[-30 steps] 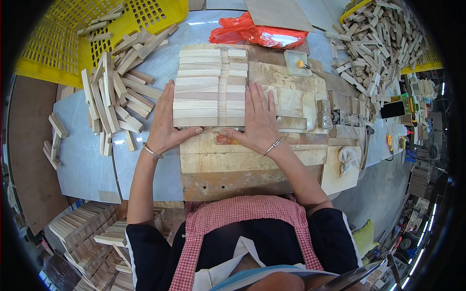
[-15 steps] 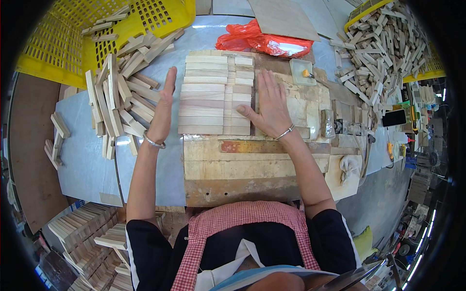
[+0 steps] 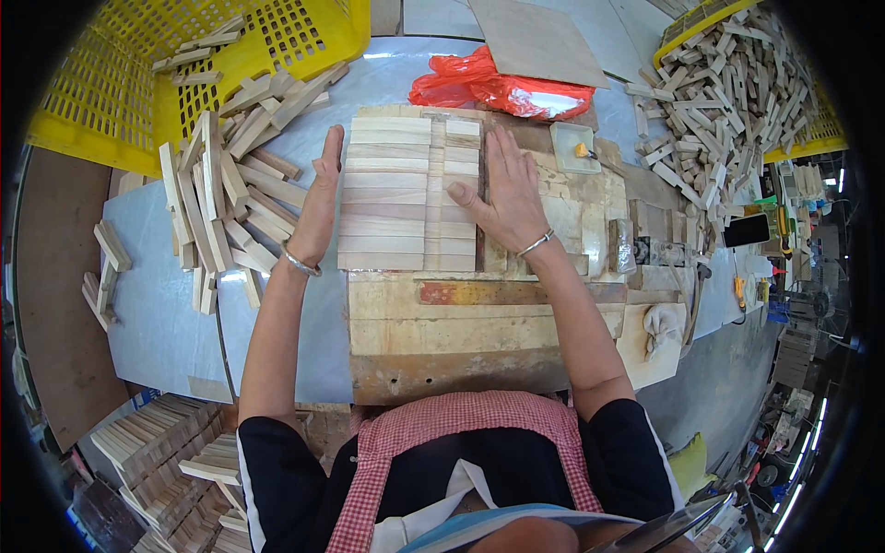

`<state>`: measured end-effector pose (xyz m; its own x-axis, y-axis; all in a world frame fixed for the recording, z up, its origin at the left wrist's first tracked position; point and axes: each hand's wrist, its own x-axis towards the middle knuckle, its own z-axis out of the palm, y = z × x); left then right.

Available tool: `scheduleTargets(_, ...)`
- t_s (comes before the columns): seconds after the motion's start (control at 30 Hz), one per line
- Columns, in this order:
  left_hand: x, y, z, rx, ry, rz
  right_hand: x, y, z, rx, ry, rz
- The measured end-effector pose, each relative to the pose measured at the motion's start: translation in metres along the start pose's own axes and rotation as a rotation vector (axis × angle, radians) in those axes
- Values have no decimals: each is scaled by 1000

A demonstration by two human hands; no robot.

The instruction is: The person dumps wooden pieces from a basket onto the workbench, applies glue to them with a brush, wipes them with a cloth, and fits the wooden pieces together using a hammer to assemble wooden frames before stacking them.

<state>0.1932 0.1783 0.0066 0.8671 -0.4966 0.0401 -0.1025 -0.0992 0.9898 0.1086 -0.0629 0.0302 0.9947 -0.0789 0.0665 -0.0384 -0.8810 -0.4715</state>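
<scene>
A flat panel of pale wooden strips (image 3: 406,194) lies side by side on a worn wooden board (image 3: 452,332). My left hand (image 3: 321,198) stands on edge, fingers straight, pressed against the panel's left side. My right hand (image 3: 502,189) lies flat on the panel's right side, fingers spread, thumb on the short strips. Each wrist wears a thin metal bangle. Neither hand holds anything.
A loose heap of wooden strips (image 3: 226,184) lies left of the panel. A yellow plastic crate (image 3: 184,64) stands at the back left, a red plastic bag (image 3: 502,88) behind the panel, and another pile of strips (image 3: 728,101) at the back right. Stacked strips (image 3: 166,461) sit below left.
Both hands slid from the panel's near edge to its left and right sides. The left hand turned onto its edge against the strips.
</scene>
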Motion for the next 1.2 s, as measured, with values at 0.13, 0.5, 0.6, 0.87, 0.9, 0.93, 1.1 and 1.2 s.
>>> scheduleTargets(0.13,2,13,5,-32,-75,-71,3,-2,8,-6,-15,-20)
scheduleTargets(0.5,-6,13,-4,156,22,53,5,1,-4,56,100,-25)
scheduleTargets(0.6,-20,31,-3,470,43,145,17,-3,-10,40,228,-156)
scheduleTargets(0.87,-38,47,40,1132,88,335,49,-19,14,-131,223,-334)
scheduleTargets(0.9,-36,45,42,1183,97,339,50,-19,16,-131,226,-338)
scheduleTargets(0.93,-34,40,43,1187,103,337,50,-20,19,-105,165,-312)
scheduleTargets(1.1,-30,27,44,1157,135,317,48,-14,39,-28,242,-342)
scheduleTargets(1.2,-28,27,44,1150,133,324,49,-15,41,33,296,-348)
